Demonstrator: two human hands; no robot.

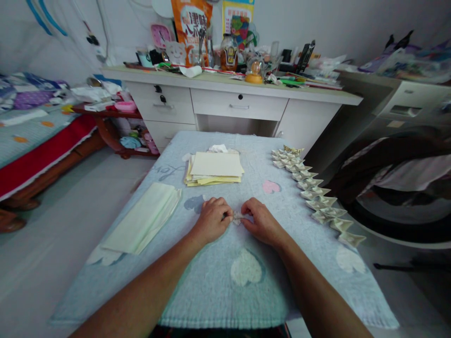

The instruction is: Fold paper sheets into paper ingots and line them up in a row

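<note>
Pinching from both sides, the left hand [214,218] and right hand [262,220] grip a small paper piece [237,218] between their fingertips, long axis seemingly crosswise, hand to hand! Far beyond the fingers, a jar [229,53] looks brown inside, contents unclear.

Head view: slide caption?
Left hand and right hand pinch a small paper over heart-patterned cloth, boat-shaped folded papers lined up at right.

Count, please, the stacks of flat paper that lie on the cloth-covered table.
2. A cream-and-yellow stack lies beyond the left hand, and a pale green stack lies to the left of that hand. I see no others.
</note>
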